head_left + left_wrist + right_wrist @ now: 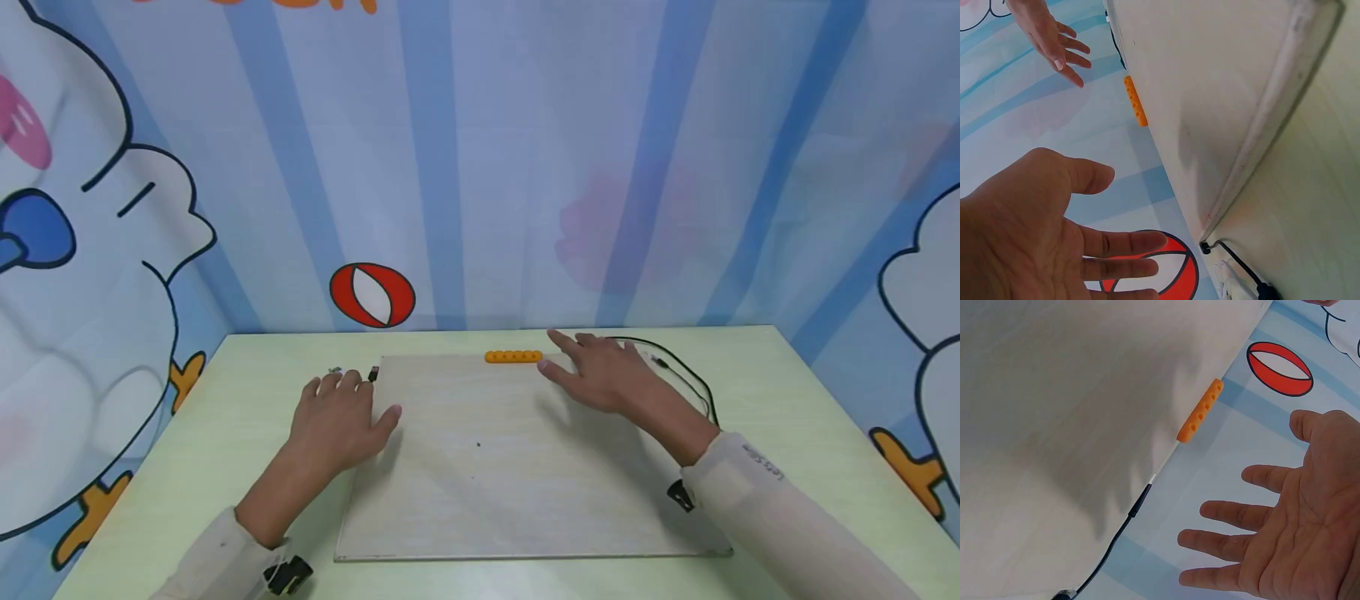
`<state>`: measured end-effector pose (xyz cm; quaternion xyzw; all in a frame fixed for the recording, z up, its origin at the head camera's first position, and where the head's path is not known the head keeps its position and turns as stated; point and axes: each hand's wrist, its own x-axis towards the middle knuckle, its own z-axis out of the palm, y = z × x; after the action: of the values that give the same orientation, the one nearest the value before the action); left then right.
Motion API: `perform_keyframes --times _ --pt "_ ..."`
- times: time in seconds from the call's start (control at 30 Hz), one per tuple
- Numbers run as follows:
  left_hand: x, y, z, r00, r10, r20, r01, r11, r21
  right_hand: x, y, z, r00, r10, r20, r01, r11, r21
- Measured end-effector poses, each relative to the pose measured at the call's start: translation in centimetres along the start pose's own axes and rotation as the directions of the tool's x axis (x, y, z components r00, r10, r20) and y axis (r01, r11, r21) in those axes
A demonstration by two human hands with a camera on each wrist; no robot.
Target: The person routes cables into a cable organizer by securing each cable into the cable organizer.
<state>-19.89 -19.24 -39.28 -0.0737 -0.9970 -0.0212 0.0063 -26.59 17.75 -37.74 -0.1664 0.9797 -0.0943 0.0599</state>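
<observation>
Lying along the far edge of the board, the orange strip (513,357) sits right of that edge's middle, its long side parallel to it. A row of small round marks runs along its length. The right hand (600,371) is nearest to it: in the head view the thumb tip lines up with the strip's right end, but both wrist views show the hand raised and apart from it. Right hand spread wide, 4 fingers extended, thumb out, palm empty.

The board (480,500) is pale, flat and rectangular, with 1 dark speck (478,444) near its middle. The left hand (333,421) is above its left edge, also wide and empty, thumb held away from the fingers. Beside the far left corner, a black connector (1205,248) meets the board, with a black lead (1241,265) running from it. Past the right hand, a black cable (698,378) curves over the table (255,467).

Both forearms wear pale sleeves (795,517). Behind stands a blue striped backdrop (495,167) printed with 1 red-and-white ball (372,295).
</observation>
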Motion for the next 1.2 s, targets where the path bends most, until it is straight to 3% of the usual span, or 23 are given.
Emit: perform_keyframes --times 0.23,0.5,0.93,1.2 --pt "-0.5 -0.1 0.1 0.999 0.034 -0.03 -0.031 0.997 0.071 -0.3 -0.3 0.2 1.0 -0.008 0.009 0.008 1.0 -0.006" --pt "-1.2 -0.5 0.1 0.999 0.041 -0.022 -0.038 0.993 0.116 -0.3 -0.6 0.6 1.0 -0.019 0.007 0.019 1.0 -0.01" --pt "-2.2 -1.6 0.6 1.0 -0.025 -0.004 0.026 0.994 0.107 0.1 -1.4 1.1 0.998 -0.043 0.048 0.043 0.999 0.0" --pt "-2.7 -2.2 0.9 1.0 -0.026 -0.008 0.027 0.992 0.122 0.4 -2.0 1.6 0.996 -0.067 0.05 0.068 0.998 -0.017"
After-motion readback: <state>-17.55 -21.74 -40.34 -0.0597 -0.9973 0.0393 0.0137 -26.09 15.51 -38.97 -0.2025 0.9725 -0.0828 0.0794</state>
